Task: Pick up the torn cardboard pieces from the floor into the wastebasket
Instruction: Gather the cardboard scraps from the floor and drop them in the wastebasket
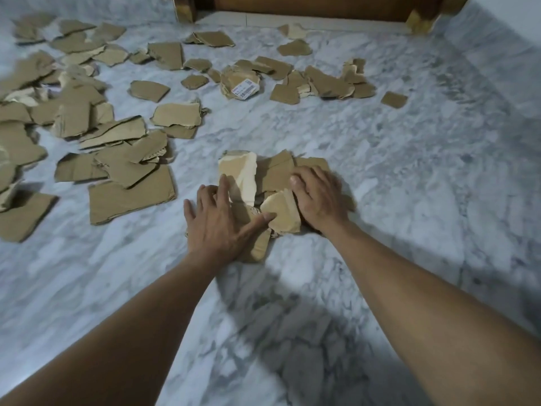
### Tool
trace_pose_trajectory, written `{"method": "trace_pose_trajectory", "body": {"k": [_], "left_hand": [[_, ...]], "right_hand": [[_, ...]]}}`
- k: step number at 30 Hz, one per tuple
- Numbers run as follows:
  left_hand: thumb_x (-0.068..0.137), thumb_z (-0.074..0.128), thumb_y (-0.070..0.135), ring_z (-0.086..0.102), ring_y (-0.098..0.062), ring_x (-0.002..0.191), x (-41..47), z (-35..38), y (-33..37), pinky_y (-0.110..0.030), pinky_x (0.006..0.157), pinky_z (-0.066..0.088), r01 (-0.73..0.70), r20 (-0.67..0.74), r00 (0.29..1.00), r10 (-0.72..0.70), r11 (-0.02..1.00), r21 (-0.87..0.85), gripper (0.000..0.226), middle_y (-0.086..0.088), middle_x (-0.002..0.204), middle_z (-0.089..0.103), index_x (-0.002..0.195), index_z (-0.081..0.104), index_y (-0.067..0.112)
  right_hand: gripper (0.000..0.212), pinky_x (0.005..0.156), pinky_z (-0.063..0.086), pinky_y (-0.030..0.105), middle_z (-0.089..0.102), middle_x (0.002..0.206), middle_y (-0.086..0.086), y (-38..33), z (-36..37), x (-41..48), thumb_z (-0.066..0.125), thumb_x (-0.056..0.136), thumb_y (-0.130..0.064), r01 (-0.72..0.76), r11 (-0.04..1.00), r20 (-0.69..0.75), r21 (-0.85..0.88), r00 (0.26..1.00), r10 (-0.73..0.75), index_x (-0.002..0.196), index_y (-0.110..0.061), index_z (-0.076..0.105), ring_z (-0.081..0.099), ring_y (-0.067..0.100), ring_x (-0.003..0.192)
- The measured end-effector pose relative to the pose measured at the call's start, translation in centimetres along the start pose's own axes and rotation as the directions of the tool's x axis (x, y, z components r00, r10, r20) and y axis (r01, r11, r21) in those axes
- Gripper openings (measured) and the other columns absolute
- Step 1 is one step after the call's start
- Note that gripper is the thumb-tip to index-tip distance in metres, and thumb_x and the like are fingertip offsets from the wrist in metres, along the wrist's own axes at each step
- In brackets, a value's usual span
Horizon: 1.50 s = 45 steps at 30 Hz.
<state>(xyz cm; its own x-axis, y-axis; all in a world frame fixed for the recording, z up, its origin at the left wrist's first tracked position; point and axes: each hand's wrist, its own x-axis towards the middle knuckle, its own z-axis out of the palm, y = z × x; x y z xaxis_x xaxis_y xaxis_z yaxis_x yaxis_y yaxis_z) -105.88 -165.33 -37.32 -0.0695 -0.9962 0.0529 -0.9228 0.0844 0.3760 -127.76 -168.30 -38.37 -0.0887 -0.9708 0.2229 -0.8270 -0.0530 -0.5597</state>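
Observation:
A small heap of torn brown cardboard pieces (272, 177) lies on the marble floor in the middle of the view. My left hand (218, 222) rests flat on the heap's left side, fingers spread, thumb touching a pale piece (282, 213). My right hand (319, 197) presses on the heap's right side, fingers curled over the pieces. Neither hand has lifted anything. Several more torn pieces (131, 197) are scattered over the floor to the left and far across the middle. No wastebasket is in view.
The white-grey marble floor (380, 159) stretches to the right. One far piece carries a white barcode label (244, 90). Wooden furniture with legs (322, 7) stands along the far edge. My shadow falls on the floor between my forearms.

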Motion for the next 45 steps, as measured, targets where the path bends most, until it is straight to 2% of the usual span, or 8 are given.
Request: {"method": "trace_pose_trajectory", "body": {"k": [4, 7, 9, 17, 25, 34, 37, 45], "left_hand": [[0.065, 0.031, 0.103, 0.01, -0.027, 0.153, 0.3, 0.0, -0.3, -0.057, 0.122, 0.007, 0.01, 0.037, 0.999, -0.01, 1.0, -0.018, 0.121, -0.008, 0.163, 0.02, 0.156, 0.022, 0.023], [0.064, 0.03, 0.104, -0.006, -0.023, 0.156, 0.8, 0.2, -0.3, -0.058, 0.122, -0.003, -0.029, 0.1, 0.995, 0.029, 1.0, -0.007, 0.123, 0.002, 0.169, 0.006, 0.158, 0.015, 0.026], [0.063, 0.034, 0.103, -0.004, -0.022, 0.156, 1.2, 0.3, 0.0, -0.058, 0.122, -0.004, -0.041, 0.105, 0.993, 0.044, 0.999, -0.031, 0.121, 0.002, 0.169, 0.01, 0.155, 0.02, 0.026], [0.066, 0.036, 0.101, 0.028, -0.026, 0.147, 0.5, 0.3, 0.1, -0.045, 0.117, 0.024, -0.024, -0.011, 1.0, 0.024, 0.999, -0.027, 0.128, -0.003, 0.163, 0.03, 0.159, 0.018, 0.014], [0.101, 0.033, 0.059, 0.036, -0.03, 0.136, 0.2, 0.6, -0.1, -0.046, 0.106, 0.029, 0.025, -0.087, 0.996, -0.029, 0.999, -0.039, 0.073, -0.005, 0.154, 0.045, 0.158, 0.025, 0.015], [0.1, 0.037, 0.054, 0.054, -0.042, 0.113, 0.7, 0.2, 1.0, -0.049, 0.092, 0.039, 0.183, -0.077, 0.978, -0.195, 0.974, -0.135, 0.063, -0.02, 0.124, 0.057, 0.148, 0.036, 0.014], [0.097, 0.046, 0.056, 0.055, -0.037, 0.116, 0.2, -0.3, 1.7, -0.042, 0.09, 0.042, 0.198, -0.062, 0.971, -0.231, 0.923, -0.33, 0.06, -0.013, 0.13, 0.055, 0.145, 0.039, 0.019], [0.095, 0.056, 0.052, 0.054, -0.028, 0.122, -0.8, -1.5, 6.1, -0.032, 0.089, 0.038, 0.131, -0.065, 0.98, -0.186, 0.861, -0.492, 0.061, -0.008, 0.136, 0.057, 0.145, 0.044, 0.018]], "right_hand": [[0.064, 0.118, 0.026, 0.053, 0.041, 0.154, 0.003, 0.1, -1.4, 1.2, 0.035, 0.093, -0.068, -0.237, 0.889, -0.073, 0.391, 0.955, 0.287, 0.141, -0.03, 0.054, 0.031, 0.019, 0.144], [0.081, 0.119, -0.014, 0.062, -0.008, 0.171, -0.003, 0.5, -2.2, 2.2, 0.027, 0.086, -0.086, -0.321, 0.941, 0.22, 0.107, 0.931, 0.293, 0.157, -0.048, 0.022, -0.015, 0.021, 0.156], [0.089, 0.116, -0.021, 0.062, -0.015, 0.17, -0.001, 0.1, -2.0, 2.5, 0.018, 0.08, -0.093, -0.264, 0.963, 0.339, -0.05, 0.903, 0.265, 0.158, -0.052, 0.003, -0.02, 0.025, 0.154], [0.11, 0.119, 0.021, 0.052, 0.019, 0.167, 0.007, -3.8, -0.4, 1.8, 0.065, 0.081, -0.072, -0.234, 0.971, 0.299, 0.047, 0.931, 0.21, 0.163, -0.03, 0.004, 0.016, 0.034, 0.152], [0.104, 0.104, 0.041, 0.044, 0.038, 0.155, 0.014, -6.2, 0.5, 0.6, 0.06, 0.089, -0.066, -0.275, 0.961, 0.282, 0.022, 0.924, 0.258, 0.163, -0.019, 0.003, 0.045, 0.037, 0.137], [0.103, 0.111, 0.041, 0.032, 0.046, 0.155, 0.004, -6.0, 1.6, -2.9, 0.08, 0.082, -0.045, -0.323, 0.878, 0.138, 0.354, 0.946, 0.292, 0.162, -0.025, 0.019, 0.043, 0.02, 0.142], [0.099, 0.104, 0.035, 0.017, 0.046, 0.155, 0.004, -6.1, 1.3, -3.7, 0.08, 0.085, -0.035, -0.33, 0.84, 0.102, 0.431, 0.942, 0.318, 0.162, -0.021, 0.02, 0.043, 0.016, 0.142], [0.095, 0.106, 0.033, 0.013, 0.04, 0.16, 0.004, -4.8, -3.9, -5.6, 0.078, 0.088, -0.027, -0.349, 0.798, 0.048, 0.492, 0.926, 0.375, 0.162, -0.018, 0.019, 0.039, 0.013, 0.145]]}}
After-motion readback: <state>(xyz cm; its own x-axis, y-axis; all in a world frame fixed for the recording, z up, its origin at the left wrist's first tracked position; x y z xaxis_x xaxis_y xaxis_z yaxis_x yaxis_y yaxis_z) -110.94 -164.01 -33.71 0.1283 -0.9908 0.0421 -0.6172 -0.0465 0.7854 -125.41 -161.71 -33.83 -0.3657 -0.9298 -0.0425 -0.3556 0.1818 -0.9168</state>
